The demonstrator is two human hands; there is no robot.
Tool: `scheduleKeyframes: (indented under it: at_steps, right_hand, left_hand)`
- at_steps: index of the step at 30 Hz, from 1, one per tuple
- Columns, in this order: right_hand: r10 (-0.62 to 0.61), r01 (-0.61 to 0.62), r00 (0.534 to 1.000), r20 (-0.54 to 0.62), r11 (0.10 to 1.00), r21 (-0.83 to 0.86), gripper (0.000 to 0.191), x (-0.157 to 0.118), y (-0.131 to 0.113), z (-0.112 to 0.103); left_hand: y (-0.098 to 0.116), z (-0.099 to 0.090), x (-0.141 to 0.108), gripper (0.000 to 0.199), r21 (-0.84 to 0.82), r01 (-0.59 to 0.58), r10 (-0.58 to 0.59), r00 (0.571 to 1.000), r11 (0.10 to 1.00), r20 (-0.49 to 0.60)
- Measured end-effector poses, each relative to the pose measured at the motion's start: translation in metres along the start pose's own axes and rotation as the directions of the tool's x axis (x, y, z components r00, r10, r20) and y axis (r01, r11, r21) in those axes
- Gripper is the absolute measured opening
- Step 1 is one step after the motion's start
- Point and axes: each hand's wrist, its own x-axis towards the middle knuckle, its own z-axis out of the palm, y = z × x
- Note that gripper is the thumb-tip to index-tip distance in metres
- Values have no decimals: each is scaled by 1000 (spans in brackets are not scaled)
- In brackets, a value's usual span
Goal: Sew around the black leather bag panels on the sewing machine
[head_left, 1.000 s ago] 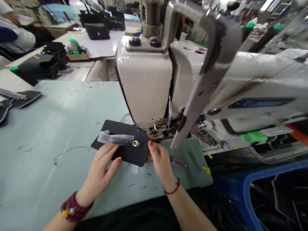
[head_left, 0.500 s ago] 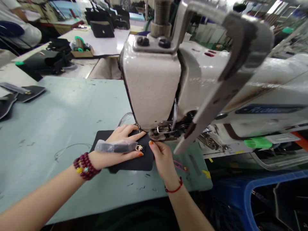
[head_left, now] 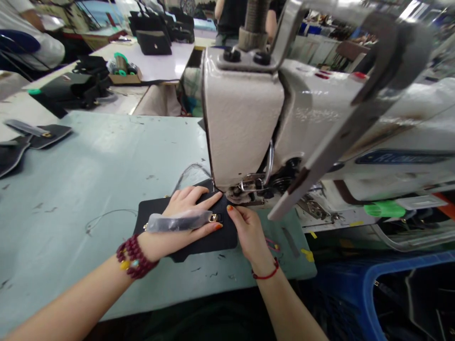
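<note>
Plastic-wrapped handle [head_left: 177, 223] now over left hand [head_left: 183, 202], unlike a second ago

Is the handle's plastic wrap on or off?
On: cloudy plastic wrap sleeves the handle, which crosses over the left hand.

Flat black panel [head_left: 213, 241] on the pale green tabletop [head_left: 106, 180] before me; my left hand [head_left: 182, 201] on it, beneath its plastic-wrapped strap handle [head_left: 177, 223]; my right hand [head_left: 250, 232] at its right edge. Behind, the white metal sewing-machine head [head_left: 245, 113]. Right, a blue plastic basket [head_left: 369, 284].
</note>
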Motion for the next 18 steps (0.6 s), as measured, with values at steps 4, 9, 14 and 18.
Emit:
scheduleKeyframes:
  at_steps: [4,9,14,18]
  right_hand:
    - [-12,13,1000,6,999,-33,46,-3,-3,-1]
    - [-19,19,1000,-6,997,-73,49,-6,-5,-1]
    - [-41,40,999,-12,996,-75,47,-1,-7,0]
    - [-54,52,999,-7,991,-127,47,1,-11,0]
  left_hand:
    - [0,1,0,54,7,-7,7,1000,1000,-7]
    - [3,-1,-2,56,13,-8,9,1000,1000,-29]
    - [3,-4,5,56,-4,19,-19,1000,1000,7]
    - [3,8,4,58,0,32,-32,997,999,-66]
